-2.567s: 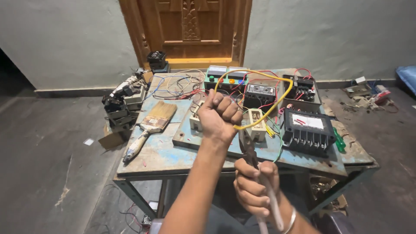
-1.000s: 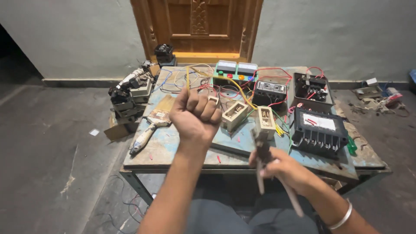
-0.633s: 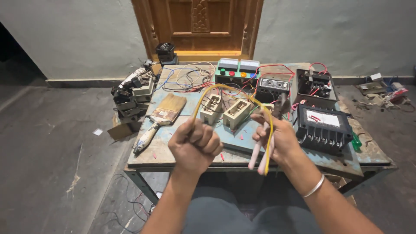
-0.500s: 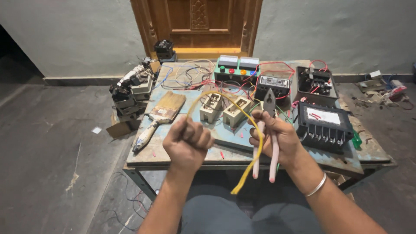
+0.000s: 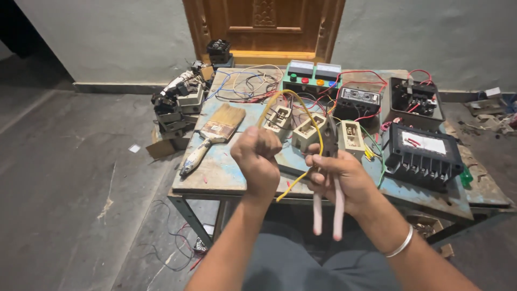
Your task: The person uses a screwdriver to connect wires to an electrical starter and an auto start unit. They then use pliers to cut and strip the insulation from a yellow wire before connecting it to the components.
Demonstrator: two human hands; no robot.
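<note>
My left hand [image 5: 258,161] is a closed fist gripping one end of a yellow wire [image 5: 301,108]. The wire arcs up over the fist and comes down to my right hand [image 5: 342,180]. That hand holds pliers with pale pink handles [image 5: 327,207], handles pointing down, jaws up at the wire. Both hands hover above the near edge of a worn blue table [image 5: 215,172]. Just behind them sit three cream fuse holders [image 5: 311,131].
A paintbrush [image 5: 212,134] lies on the table's left side. A black ribbed box [image 5: 424,155], an open switch box [image 5: 416,99], a panel with coloured buttons [image 5: 312,77] and tangled wires [image 5: 242,86] fill the back. Scrap parts [image 5: 175,108] pile left; a wooden door [image 5: 264,27] stands behind.
My left fist has come down from a raised position. My right hand rose with the pliers to the yellow wire, and both hands now sit close together.
</note>
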